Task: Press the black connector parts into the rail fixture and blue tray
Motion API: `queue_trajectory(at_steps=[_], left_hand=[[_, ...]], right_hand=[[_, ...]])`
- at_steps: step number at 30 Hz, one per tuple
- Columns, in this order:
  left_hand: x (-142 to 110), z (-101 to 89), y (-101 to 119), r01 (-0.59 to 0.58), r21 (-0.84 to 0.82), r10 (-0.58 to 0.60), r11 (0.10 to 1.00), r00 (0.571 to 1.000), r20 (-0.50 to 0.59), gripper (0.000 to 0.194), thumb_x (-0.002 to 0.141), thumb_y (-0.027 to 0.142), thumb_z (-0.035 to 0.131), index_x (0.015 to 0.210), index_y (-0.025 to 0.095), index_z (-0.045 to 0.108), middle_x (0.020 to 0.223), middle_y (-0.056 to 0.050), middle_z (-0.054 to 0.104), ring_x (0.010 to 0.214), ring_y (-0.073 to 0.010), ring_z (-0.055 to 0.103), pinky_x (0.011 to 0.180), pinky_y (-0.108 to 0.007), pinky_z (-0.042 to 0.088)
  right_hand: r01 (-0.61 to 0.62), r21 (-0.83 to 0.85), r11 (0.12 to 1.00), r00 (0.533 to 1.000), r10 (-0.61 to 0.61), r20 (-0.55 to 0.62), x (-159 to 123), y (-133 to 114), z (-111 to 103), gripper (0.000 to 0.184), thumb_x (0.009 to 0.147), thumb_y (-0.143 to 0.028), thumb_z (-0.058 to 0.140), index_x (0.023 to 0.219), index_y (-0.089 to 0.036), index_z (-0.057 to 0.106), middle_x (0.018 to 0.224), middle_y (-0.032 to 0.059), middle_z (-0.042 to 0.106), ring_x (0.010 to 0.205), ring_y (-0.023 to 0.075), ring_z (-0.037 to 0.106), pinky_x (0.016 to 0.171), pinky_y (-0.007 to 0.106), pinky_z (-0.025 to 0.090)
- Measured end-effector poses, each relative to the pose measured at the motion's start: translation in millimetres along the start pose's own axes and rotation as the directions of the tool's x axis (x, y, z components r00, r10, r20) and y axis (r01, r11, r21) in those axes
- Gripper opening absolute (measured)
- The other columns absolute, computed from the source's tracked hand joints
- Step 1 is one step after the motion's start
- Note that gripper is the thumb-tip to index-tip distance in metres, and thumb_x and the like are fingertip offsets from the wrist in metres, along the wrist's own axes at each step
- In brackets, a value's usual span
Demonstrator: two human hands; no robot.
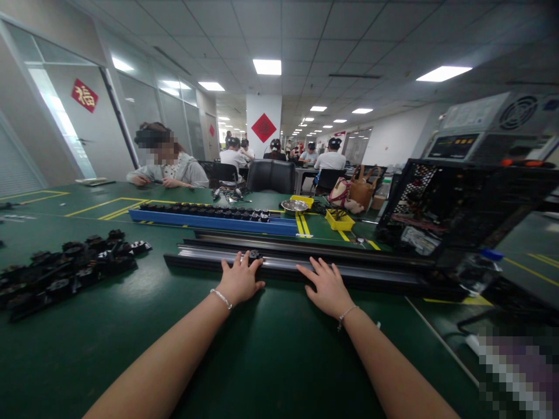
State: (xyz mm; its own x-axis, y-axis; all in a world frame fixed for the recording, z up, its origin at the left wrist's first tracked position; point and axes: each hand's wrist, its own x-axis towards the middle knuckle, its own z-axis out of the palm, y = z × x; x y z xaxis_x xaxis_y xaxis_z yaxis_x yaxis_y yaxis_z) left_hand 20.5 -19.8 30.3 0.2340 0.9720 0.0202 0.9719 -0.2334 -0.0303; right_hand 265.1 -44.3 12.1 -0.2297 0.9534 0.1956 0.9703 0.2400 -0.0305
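Observation:
A long black and silver rail [349, 269] lies across the green table [262, 361] in front of me. My left hand [239, 280] rests on its near edge with fingers stretched out, the fingertips beside a small black part [254, 255] that sits on the rail. To its right, my right hand [325, 286] lies flat on the rail too, fingers spread. Neither hand grips anything.
A heap of black parts [65, 265] lies at the left. Behind the rail runs a blue tray [209, 221] lined with black parts. A black crate [458, 209] and a grey machine [493, 128] stand at the right. Yellow bins [340, 221], a metal bowl [294, 205]; a seated person [168, 166] across.

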Motion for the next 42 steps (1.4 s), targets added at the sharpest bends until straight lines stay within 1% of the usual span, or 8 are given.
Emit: queue_trajectory(at_steps=[8,18,24,35,40,42], left_hand=[[0,-4.0,-9,0.020,-0.010,-0.020,1.000,0.999,0.044,0.068,0.078,0.057,0.044,0.140,0.032,0.026,0.151,-0.013,0.018,0.136,-0.0370,0.012,0.096,-0.070,0.015],[0,-12.6,-11,0.026,-0.016,-0.024,1.000,0.993,0.117,0.069,0.078,0.057,0.044,0.140,0.033,0.025,0.151,-0.012,0.014,0.137,-0.0368,0.011,0.096,-0.071,0.014],[1,-14.1,-16,0.047,-0.007,-0.045,0.999,0.990,0.136,0.070,0.078,0.057,0.043,0.141,0.033,0.024,0.151,-0.012,0.014,0.137,-0.0368,0.011,0.096,-0.071,0.014],[3,-17.7,-20,0.047,-0.018,-0.043,0.999,0.984,0.173,0.072,0.077,0.058,0.044,0.141,0.033,0.025,0.152,-0.011,0.013,0.137,-0.0376,0.011,0.097,-0.071,0.013],[4,-18.6,-21,0.048,-0.020,-0.043,0.999,0.980,0.193,0.073,0.076,0.058,0.045,0.141,0.033,0.023,0.152,-0.011,0.011,0.137,-0.0375,0.010,0.097,-0.072,0.012],[4,-17.2,-21,0.049,-0.017,-0.045,0.999,0.982,0.181,0.073,0.076,0.059,0.044,0.141,0.033,0.024,0.152,-0.011,0.012,0.137,-0.0377,0.010,0.097,-0.072,0.012]], right_hand=[[-0.011,0.008,1.000,1.000,0.011,0.014,0,-2,-3,0.058,0.081,-0.031,0.047,0.136,-0.040,0.032,0.148,0.0030,0.028,0.136,0.0268,0.020,0.107,0.050,0.012],[-0.004,0.014,1.000,1.000,0.005,-0.005,0,-1,-1,0.057,0.081,-0.030,0.047,0.135,-0.041,0.034,0.147,0.0040,0.029,0.136,0.0268,0.021,0.107,0.049,0.012],[-0.006,0.020,1.000,1.000,0.006,0.010,0,-1,-3,0.057,0.081,-0.031,0.047,0.136,-0.040,0.033,0.148,0.0035,0.028,0.136,0.0264,0.020,0.107,0.050,0.012],[-0.003,0.017,1.000,1.000,0.003,0.022,0,0,-3,0.057,0.081,-0.031,0.046,0.136,-0.041,0.032,0.149,0.0030,0.027,0.136,0.0260,0.020,0.107,0.049,0.012],[-0.002,0.012,1.000,1.000,0.002,0.010,-1,0,-3,0.057,0.081,-0.031,0.047,0.135,-0.040,0.034,0.148,0.0041,0.028,0.136,0.0266,0.021,0.107,0.049,0.013],[0.000,0.011,1.000,1.000,0.000,0.001,-1,-1,-3,0.056,0.081,-0.030,0.047,0.135,-0.040,0.035,0.147,0.0043,0.030,0.135,0.0269,0.022,0.107,0.049,0.014]])
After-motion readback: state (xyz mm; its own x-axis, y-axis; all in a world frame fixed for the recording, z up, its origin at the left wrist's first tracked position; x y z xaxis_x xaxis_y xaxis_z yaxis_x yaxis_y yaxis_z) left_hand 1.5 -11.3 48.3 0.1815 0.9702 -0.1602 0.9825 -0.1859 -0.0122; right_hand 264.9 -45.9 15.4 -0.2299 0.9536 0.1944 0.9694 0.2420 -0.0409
